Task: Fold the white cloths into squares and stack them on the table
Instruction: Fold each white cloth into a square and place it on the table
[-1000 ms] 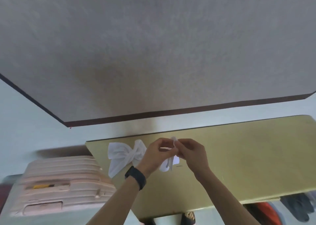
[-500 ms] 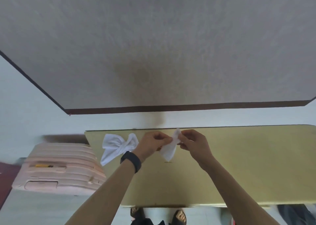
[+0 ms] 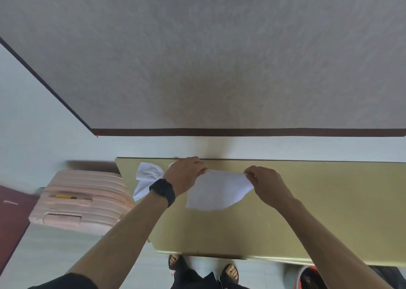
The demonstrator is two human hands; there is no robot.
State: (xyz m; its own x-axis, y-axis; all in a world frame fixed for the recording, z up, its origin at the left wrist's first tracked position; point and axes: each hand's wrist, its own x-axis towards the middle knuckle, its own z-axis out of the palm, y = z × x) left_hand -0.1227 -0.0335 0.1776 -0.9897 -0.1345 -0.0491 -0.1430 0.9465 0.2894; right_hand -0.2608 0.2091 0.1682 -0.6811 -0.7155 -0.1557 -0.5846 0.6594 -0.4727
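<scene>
A white cloth hangs spread out above the yellow-green table, stretched between both hands. My left hand, with a black watch on the wrist, pinches its upper left corner. My right hand pinches its upper right corner. The cloth's lower edge curves down toward the tabletop. A second white cloth lies crumpled on the table's far left end, partly hidden behind my left wrist.
A pink ribbed suitcase stands on the floor left of the table. The wall with a dark baseboard runs close behind the table. My sandalled feet show below the near table edge.
My hands have moved apart, pulling the bunched cloth open into a wide sheet. The view has tilted further down, showing my feet.
</scene>
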